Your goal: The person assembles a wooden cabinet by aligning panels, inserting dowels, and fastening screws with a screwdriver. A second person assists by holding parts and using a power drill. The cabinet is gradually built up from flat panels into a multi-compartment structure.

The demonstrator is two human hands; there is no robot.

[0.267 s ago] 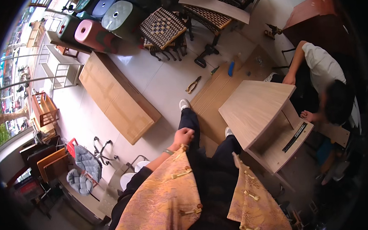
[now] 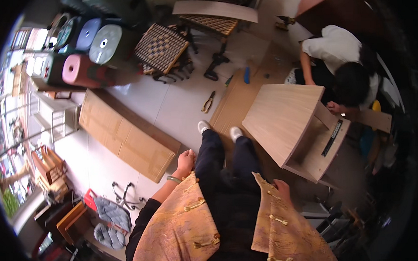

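Observation:
My left hand (image 2: 187, 160) hangs beside my left thigh with its fingers curled in. I see nothing in it, and a green bangle (image 2: 174, 179) circles the wrist. My right hand (image 2: 282, 188) shows only in part past the edge of my yellow vest (image 2: 176, 225); its fingers are hidden. To my right stands a pale wooden cabinet (image 2: 283, 122) with an open front and a black metal rail (image 2: 331, 139) inside, apart from my hands. Beyond it a co-worker in a white top (image 2: 333, 43) crouches, both hands close to the cabinet's far side.
A long cardboard box (image 2: 125, 139) lies at left. Pliers (image 2: 208, 102), a cordless drill (image 2: 214, 67) and a blue-handled tool (image 2: 246, 75) lie ahead, near a flat cardboard sheet (image 2: 231, 101). Woven stools (image 2: 162, 46) and plastic stools (image 2: 106, 44) stand farther off. A grey padded chair (image 2: 111, 214) is at near left.
My view has shifted. My feet are now closer together, and my right hand has come into sight at the vest's edge. The co-worker leans lower beside the cabinet.

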